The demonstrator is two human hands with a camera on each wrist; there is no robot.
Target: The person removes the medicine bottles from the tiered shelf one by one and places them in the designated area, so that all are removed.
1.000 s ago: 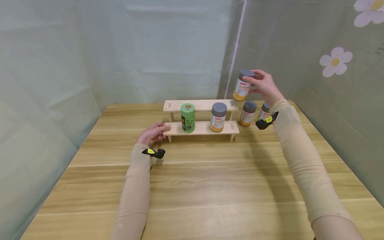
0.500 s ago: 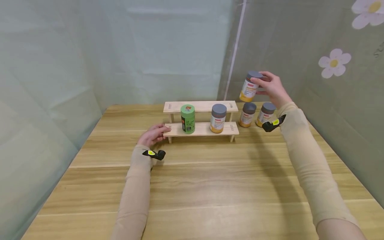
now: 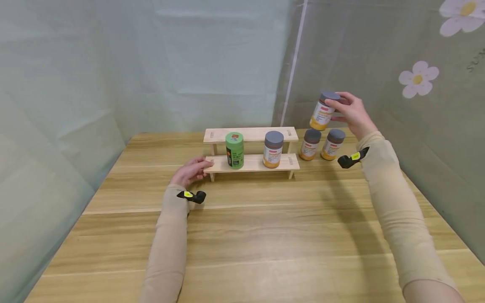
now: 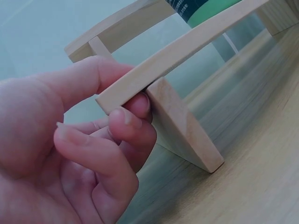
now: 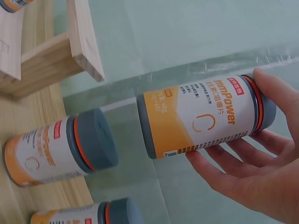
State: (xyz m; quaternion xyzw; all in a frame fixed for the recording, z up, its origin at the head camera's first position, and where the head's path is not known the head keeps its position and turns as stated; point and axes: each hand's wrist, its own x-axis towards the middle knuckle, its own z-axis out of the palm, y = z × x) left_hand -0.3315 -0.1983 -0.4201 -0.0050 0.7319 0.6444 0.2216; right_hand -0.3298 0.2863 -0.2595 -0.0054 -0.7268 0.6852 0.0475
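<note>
My right hand grips a grey-capped supplement bottle near its cap, tilted in the air above two matching bottles on the table: one nearer the rack and one farther right. At the left end of a two-tier wooden rack, my left hand pinches the lower board; in the left wrist view the thumb lies on top and fingers curl beneath the board. On that lower tier stand a green bottle and another grey-capped bottle, both upright.
The rack's upper shelf lies behind the lower tier. A wood-grain table stretches toward me. Pale curtains hang behind and at the sides, the right one with printed flowers.
My right hand has moved right with the bottle, from beside the rack's upper shelf to above the two table bottles. My left hand keeps its hold on the rack.
</note>
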